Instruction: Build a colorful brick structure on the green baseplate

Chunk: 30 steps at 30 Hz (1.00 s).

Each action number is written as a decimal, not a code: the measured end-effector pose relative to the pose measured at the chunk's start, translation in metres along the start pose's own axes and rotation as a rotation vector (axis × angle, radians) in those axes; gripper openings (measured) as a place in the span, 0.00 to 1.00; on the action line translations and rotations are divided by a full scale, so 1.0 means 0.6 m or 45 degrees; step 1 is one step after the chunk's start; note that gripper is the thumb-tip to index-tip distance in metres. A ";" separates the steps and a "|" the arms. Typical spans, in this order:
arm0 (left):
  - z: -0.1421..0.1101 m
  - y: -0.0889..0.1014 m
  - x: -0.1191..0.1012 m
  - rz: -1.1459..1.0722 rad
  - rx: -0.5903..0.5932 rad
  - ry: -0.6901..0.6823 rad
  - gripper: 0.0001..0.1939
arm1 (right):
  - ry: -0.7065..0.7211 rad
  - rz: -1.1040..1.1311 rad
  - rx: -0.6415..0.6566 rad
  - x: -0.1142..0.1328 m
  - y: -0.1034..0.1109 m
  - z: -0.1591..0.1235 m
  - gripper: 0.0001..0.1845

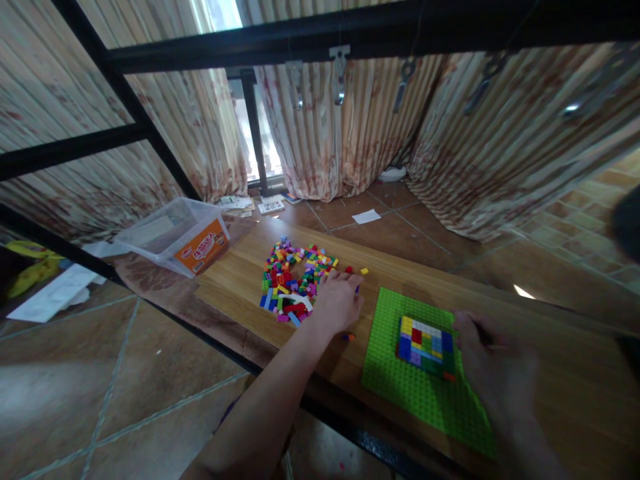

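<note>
My left hand (341, 301) is over the right side of a pile of small multicoloured toy bricks (287, 280), fingers slightly apart and pointing down; their tips are partly hidden. To the right lies a green studded baseplate (385, 360), with a low square block of built-up bricks (425, 347) on it in blue, yellow, white, red and green. My right hand (493, 363), blurred by motion, is at the baseplate's right edge, beside the built block. Its fingers are bent, and whether they hold anything is unclear.
The wooden tabletop (240, 267) carries a few stray bricks, including a yellow brick (365, 271). A clear plastic bin (175, 233) with an orange label stands at the left end. Black metal bars (200, 57) cross above, before striped curtains (310, 133). Papers lie on the tiled floor.
</note>
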<state>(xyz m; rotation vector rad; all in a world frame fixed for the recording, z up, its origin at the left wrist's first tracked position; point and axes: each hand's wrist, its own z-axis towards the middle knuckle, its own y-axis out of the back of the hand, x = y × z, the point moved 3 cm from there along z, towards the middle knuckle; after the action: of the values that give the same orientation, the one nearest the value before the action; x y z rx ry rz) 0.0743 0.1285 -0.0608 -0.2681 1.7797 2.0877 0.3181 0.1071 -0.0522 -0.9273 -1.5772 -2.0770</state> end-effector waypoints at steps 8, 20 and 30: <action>0.008 -0.002 0.001 -0.127 -0.085 0.111 0.12 | 0.049 -0.012 -0.058 -0.010 0.000 0.005 0.21; 0.001 -0.007 -0.026 -1.627 0.031 0.266 0.10 | 0.161 0.526 0.196 0.036 -0.035 -0.025 0.19; -0.016 -0.032 -0.078 -1.892 0.146 0.205 0.07 | 0.150 0.840 0.412 0.056 -0.058 -0.042 0.12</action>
<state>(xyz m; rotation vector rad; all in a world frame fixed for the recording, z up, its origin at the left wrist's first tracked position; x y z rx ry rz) 0.1234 0.1136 -0.0619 -1.2567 1.0477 0.8685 0.2645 0.0970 -0.0574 -1.0061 -1.2636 -1.3508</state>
